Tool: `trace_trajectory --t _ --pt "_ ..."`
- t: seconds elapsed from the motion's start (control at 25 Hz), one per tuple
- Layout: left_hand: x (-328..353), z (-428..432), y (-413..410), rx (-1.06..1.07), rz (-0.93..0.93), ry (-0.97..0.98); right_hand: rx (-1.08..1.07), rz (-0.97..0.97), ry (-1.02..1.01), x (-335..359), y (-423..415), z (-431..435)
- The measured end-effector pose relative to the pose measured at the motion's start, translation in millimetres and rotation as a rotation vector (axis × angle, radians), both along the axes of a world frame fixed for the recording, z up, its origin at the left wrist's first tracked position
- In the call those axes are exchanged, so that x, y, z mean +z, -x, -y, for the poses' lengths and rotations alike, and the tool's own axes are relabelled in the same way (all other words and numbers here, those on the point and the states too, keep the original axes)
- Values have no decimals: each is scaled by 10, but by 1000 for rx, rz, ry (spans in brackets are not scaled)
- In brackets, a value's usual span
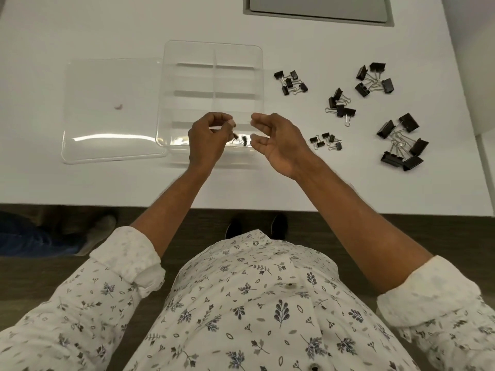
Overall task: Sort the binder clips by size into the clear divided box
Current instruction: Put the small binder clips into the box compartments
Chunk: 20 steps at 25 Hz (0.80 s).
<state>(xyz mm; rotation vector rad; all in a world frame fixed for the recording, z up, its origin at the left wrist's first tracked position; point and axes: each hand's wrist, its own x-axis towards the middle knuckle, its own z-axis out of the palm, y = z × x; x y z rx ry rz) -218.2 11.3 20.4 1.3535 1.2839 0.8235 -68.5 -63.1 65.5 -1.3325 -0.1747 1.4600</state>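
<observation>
The clear divided box (pixel 213 54) lies open in the middle of the white table. My left hand (pixel 207 137) hovers over its near right compartment, fingers pinched around a tiny black binder clip (pixel 233 125). Two tiny clips (pixel 240 139) show blurred in that compartment below my fingers. My right hand (pixel 273 140) is beside it at the box's near right corner, fingers curled apart and holding nothing. Black clips lie in heaps to the right: tiny ones (pixel 326 140), small ones (pixel 291 82), medium ones (pixel 340 105), larger ones (pixel 374 78) and the largest (pixel 401 141).
The box's clear lid (pixel 107 113) lies flat to the left, touching the box, with a small pale speck on it. A grey recessed panel (pixel 318 9) sits at the table's far edge. The table's front edge (pixel 107 206) runs just below my wrists; shoes show on the floor.
</observation>
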Motion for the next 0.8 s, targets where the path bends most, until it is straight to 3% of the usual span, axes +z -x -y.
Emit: trace_trajectory --t 0.24,0.48,0.56,0.72,0.8 --pt "6 9 11 -10 -40 -29 -53 96 -45 15 -109 91" --pt "-37 266 -402 -222 -27 -78 -99 261 -41 -240 -500 479" --pt "-67 368 -623 -294 -18 -98 -101 496 -18 -379 -713 642" --pt "-128 566 -1095 -412 -77 -181 -67 1175 12 -681 -1325 867" --pt "-234 637 -1297 -473 -137 -236 45 1370 -20 -815 -1613 941"
